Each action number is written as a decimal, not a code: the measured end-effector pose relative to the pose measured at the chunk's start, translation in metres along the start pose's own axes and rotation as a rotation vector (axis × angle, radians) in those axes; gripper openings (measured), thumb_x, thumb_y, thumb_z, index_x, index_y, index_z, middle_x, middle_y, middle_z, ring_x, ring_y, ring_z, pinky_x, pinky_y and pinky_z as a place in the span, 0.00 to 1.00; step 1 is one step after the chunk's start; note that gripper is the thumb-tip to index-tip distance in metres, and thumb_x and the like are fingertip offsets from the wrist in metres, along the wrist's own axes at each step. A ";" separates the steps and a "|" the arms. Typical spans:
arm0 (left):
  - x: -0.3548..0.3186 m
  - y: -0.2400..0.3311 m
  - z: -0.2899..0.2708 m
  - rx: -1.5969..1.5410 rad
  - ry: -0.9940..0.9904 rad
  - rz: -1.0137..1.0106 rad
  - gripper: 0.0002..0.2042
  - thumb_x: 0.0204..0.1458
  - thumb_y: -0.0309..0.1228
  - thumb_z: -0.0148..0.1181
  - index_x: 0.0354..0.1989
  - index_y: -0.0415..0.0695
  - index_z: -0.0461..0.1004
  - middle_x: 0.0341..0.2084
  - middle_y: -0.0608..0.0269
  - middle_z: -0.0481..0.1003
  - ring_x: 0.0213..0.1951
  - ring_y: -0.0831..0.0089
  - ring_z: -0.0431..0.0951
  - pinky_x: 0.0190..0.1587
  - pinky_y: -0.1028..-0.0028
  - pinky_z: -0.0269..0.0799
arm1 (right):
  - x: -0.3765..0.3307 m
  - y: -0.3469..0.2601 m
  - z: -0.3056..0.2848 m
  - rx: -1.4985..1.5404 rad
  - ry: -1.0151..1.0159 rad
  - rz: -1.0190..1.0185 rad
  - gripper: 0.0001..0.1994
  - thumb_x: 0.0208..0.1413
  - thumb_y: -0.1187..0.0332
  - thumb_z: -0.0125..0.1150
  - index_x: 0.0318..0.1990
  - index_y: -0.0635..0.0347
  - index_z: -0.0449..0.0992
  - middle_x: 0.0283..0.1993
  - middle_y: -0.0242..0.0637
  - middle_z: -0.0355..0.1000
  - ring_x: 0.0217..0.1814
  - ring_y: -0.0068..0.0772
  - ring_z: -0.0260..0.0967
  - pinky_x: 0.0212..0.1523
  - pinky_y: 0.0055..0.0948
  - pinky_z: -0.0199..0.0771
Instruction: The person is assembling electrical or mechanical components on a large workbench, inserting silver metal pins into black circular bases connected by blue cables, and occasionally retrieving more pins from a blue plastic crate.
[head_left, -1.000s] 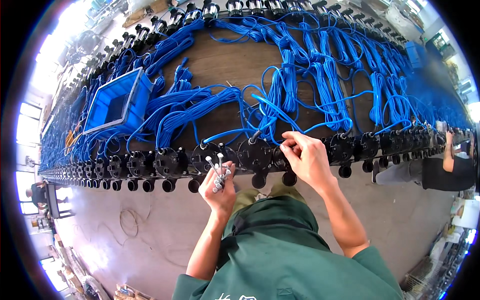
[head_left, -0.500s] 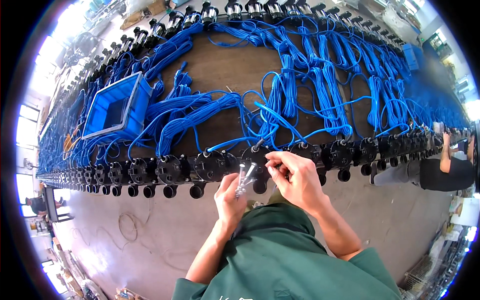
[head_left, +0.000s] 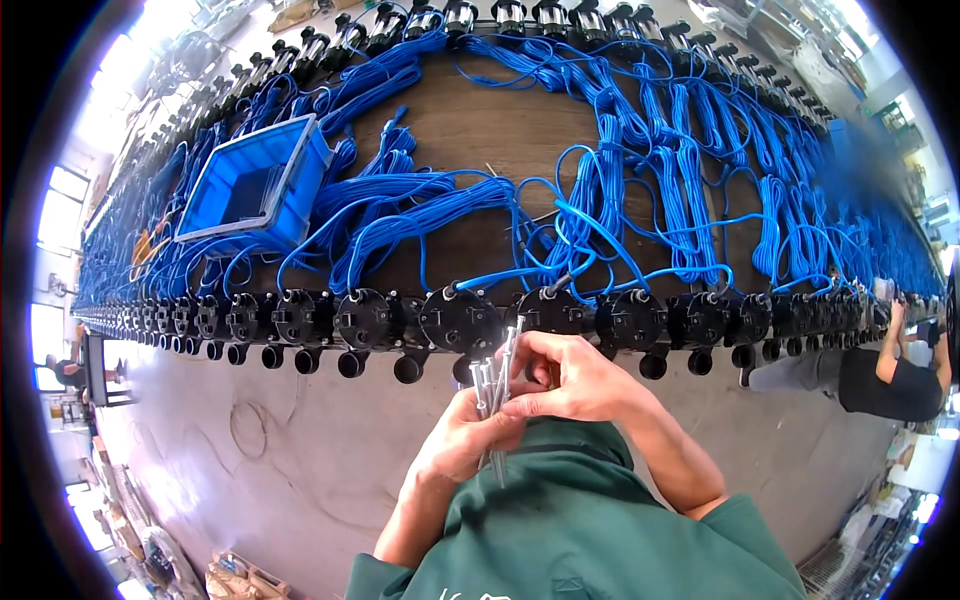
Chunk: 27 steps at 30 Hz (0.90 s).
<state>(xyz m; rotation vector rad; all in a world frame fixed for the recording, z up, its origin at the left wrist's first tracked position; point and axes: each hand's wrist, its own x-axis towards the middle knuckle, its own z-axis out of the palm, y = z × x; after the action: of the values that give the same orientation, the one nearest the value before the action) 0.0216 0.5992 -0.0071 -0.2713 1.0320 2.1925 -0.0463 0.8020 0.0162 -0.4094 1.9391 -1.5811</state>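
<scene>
L hand (head_left: 462,435) closed round a bunch of long silver bolts (head_left: 482,388), heads up, shanks poking out below the grip. R hand (head_left: 580,380) meets it from the other side, thumb + fingers bent in at the bunch, nr one bolt that stands higher than the rest; can't tell if it pinches that one. Hands nearly together, w/ bolts btwn them, over the wearer's green top (head_left: 620,510), just this side of the tabletop (head_left: 480,120) edge. Along that edge: row of round blk units (head_left: 460,320), blue leads running into the tops of several; short blk tubes hang below. Tabletop is brown, w/ tied blue cable bundles (head_left: 425,215) L, R & toward far side. Blue bin (head_left: 305,182) L of ctr, tilted in view, among the cables. Far edge has 2nd row, blk-ended cylinders (head_left: 552,18) w/ pale middles. Far R, co-worker (head_left: 880,382) in dk top + grey trousers, arm raised to the near row. Floor (head_left: 330,440) pale, thin cord loop (head_left: 248,430) lying on it, L side.
</scene>
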 end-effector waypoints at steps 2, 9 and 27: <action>-0.001 -0.005 0.001 -0.039 0.012 0.042 0.15 0.60 0.24 0.62 0.54 0.34 0.72 0.28 0.67 0.71 0.25 0.80 0.65 0.27 0.78 0.59 | 0.003 0.002 0.005 0.070 0.017 0.027 0.15 0.47 0.69 0.75 0.42 0.60 0.80 0.31 0.27 0.72 0.30 0.18 0.63 0.32 0.24 0.67; -0.007 -0.003 -0.006 -0.098 -0.061 -0.006 0.17 0.64 0.24 0.52 0.58 0.28 0.67 0.45 0.40 0.78 0.45 0.51 0.83 0.52 0.57 0.81 | 0.001 -0.005 0.011 -0.154 0.045 -0.046 0.05 0.57 0.75 0.63 0.38 0.67 0.79 0.32 0.35 0.79 0.33 0.21 0.74 0.35 0.24 0.74; -0.021 -0.008 -0.035 -0.380 0.070 0.025 0.15 0.70 0.35 0.48 0.53 0.35 0.70 0.21 0.70 0.63 0.17 0.83 0.55 0.19 0.79 0.50 | 0.057 0.021 -0.008 -0.629 0.668 -0.365 0.03 0.56 0.77 0.64 0.36 0.68 0.77 0.33 0.41 0.79 0.29 0.31 0.80 0.30 0.25 0.81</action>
<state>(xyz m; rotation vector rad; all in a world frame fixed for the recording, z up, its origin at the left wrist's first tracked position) 0.0391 0.5666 -0.0258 -0.5114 0.6493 2.4072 -0.0933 0.7801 -0.0171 -0.5562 3.0400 -1.3833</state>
